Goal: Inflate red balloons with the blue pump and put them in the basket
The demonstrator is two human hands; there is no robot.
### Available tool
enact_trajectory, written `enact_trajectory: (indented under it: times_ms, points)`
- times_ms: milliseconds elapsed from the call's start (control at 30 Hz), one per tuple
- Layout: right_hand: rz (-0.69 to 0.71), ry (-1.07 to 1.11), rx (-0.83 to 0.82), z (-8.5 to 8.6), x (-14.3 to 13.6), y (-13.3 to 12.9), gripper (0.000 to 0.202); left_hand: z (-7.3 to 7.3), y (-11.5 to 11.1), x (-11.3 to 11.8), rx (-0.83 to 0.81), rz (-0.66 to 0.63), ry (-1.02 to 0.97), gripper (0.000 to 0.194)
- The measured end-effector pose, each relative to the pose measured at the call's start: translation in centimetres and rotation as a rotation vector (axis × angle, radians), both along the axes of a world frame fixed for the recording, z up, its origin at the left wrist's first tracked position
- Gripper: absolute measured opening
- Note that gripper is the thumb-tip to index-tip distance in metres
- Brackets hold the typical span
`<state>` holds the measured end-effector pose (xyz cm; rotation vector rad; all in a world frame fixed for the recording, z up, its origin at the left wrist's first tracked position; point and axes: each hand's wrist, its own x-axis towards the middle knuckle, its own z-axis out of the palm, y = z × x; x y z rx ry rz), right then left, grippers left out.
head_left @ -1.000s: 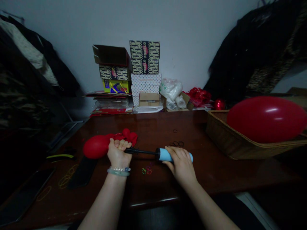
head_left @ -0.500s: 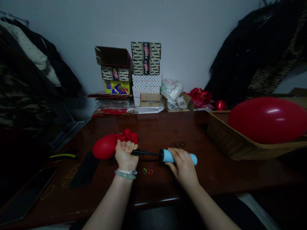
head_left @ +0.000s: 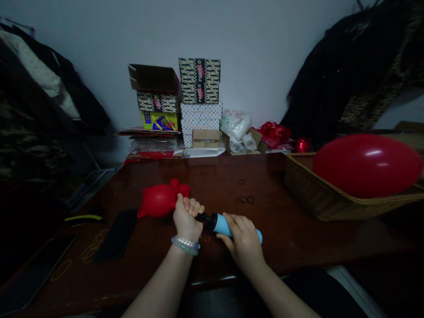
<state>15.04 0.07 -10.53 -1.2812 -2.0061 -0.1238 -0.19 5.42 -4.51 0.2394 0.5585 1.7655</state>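
A blue hand pump (head_left: 222, 225) with a black front end lies across the gap between my hands. My right hand (head_left: 244, 236) is wrapped round its blue barrel. At the pump's black nozzle end my left hand (head_left: 188, 216) is closed, and a partly filled red balloon (head_left: 159, 201) sticks out to the left of that fist. The balloon's neck and the nozzle tip are hidden in the fingers. Just behind the fist lies a bunch of limp red balloons (head_left: 179, 186). Small coloured rubber bands (head_left: 206, 239) show partly beneath the pump.
Black rings (head_left: 244, 200) lie on the dark table (head_left: 218, 172). To the right stands a wicker basket (head_left: 308, 194) holding a large red balloon (head_left: 367, 165). Phones (head_left: 115, 236) and yellow rubber bands (head_left: 94, 248) are at the left. Stacked boxes (head_left: 200, 81) stand at the back.
The pump's black shaft has slid into the blue barrel, bringing my hands closer together. My left hand has moved right. The balloon has changed from smooth to a rounder shape with a small point at its left.
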Motion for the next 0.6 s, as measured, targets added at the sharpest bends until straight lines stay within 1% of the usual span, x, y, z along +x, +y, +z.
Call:
enact_trajectory:
  times_ms: [67,167,267,367,433,600]
  points:
    - [0.002,-0.006,-0.015,0.3,-0.1,-0.2,0.053,0.0,0.1,-0.1,-0.007,-0.015,-0.001,0.046]
    - [0.012,-0.020,-0.071,1.2,-0.1,-0.3,0.056,0.3,0.3,-0.7,-0.011,-0.045,0.000,0.046]
    - [0.039,-0.030,-0.181,2.1,-0.1,-0.3,0.057,1.0,0.5,-1.6,-0.036,-0.057,0.023,0.045]
    - [0.109,-0.028,-0.307,2.5,0.1,-0.1,0.055,1.5,0.8,-2.7,-0.082,-0.065,0.054,0.043]
    - [0.145,-0.028,-0.359,2.8,0.6,-0.1,0.052,1.8,1.0,-3.4,-0.094,-0.076,0.063,0.044]
    - [0.190,-0.035,-0.416,3.7,2.6,-0.1,0.045,2.5,1.3,-5.4,-0.070,-0.065,0.054,0.045]
